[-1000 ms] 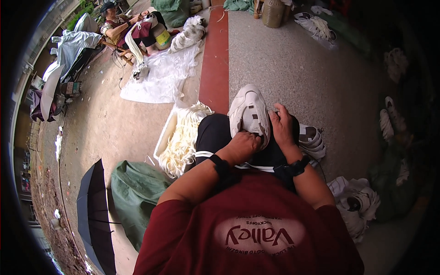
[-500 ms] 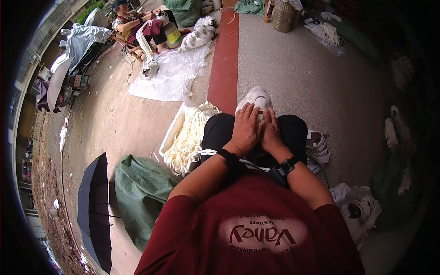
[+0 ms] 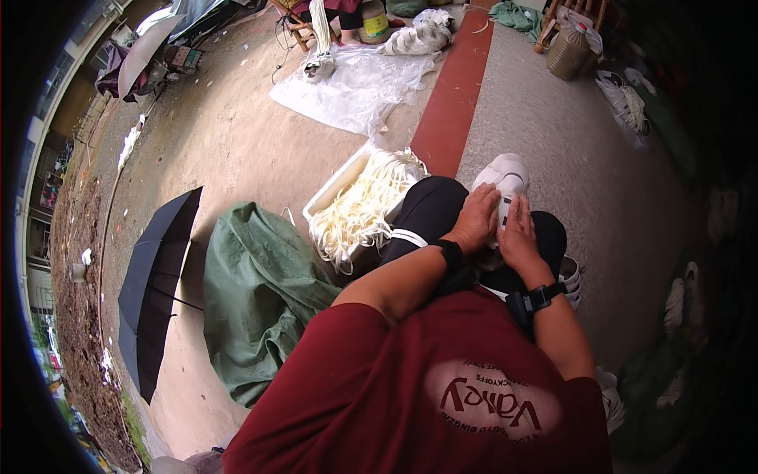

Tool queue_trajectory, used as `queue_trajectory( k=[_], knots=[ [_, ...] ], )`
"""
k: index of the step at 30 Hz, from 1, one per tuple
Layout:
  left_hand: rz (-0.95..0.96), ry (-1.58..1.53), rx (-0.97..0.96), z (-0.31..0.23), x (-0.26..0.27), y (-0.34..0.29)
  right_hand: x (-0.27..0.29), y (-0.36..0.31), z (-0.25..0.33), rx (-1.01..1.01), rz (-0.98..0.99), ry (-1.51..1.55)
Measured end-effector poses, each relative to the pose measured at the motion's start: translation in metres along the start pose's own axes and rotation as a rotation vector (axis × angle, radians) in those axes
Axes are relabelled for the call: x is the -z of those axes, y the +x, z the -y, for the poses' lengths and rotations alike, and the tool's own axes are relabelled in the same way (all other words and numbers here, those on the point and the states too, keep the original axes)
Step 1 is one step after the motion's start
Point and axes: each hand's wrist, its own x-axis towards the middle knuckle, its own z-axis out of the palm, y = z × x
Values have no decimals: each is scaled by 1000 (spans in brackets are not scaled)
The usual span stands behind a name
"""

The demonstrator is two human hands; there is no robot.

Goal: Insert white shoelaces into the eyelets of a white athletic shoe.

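Just right of the frame's centre, a white lace-up sports shoe (image 3: pixel 505 178) rests on the person's lap, toe pointing toward the top of the picture, against black trousers. Both hands are laid over its upper: the left hand (image 3: pixel 476 220) covers the near side with fingers curled down onto it, and the right hand (image 3: pixel 519 235) lies flat beside it, fingers stretched along the tongue; neither is spread wide, and both press or pinch at the lacing area, though what exactly sits between the fingertips is hidden. To the left of the knee stands a white rectangular plastic tub (image 3: pixel 341 183) heaped with pale cream laces or strips (image 3: pixel 359 213). More white shoes (image 3: pixel 570 276) lie by the right thigh and along the dark right edge. As a judgement, the work on this shoe looks to be mid-way: it is in hand and being fitted, while the full tub and the scattered pairs suggest plenty remains.
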Motion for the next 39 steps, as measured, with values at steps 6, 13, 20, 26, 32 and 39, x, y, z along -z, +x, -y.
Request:
queue_trajectory(
  k=[6,13,20,26,32,39],
  knots=[
    [159,-913,552,1,97,10,21,-27,-12,270,-221,316],
    [522,-68,123,-27,154,-34,39,-53,11,421,106,663],
    [521,158,-44,-35,146,-43,38,-86,-22,246,554,611],
    [791,-142,130,-54,132,-48,70,-121,-75,33,414,657],
    [901,-72,2,-58,118,-38,66,-137,-107,24,239,516],
    [879,-108,137,-67,125,-40,78,-117,-116,7,-158,931]
  ],
)
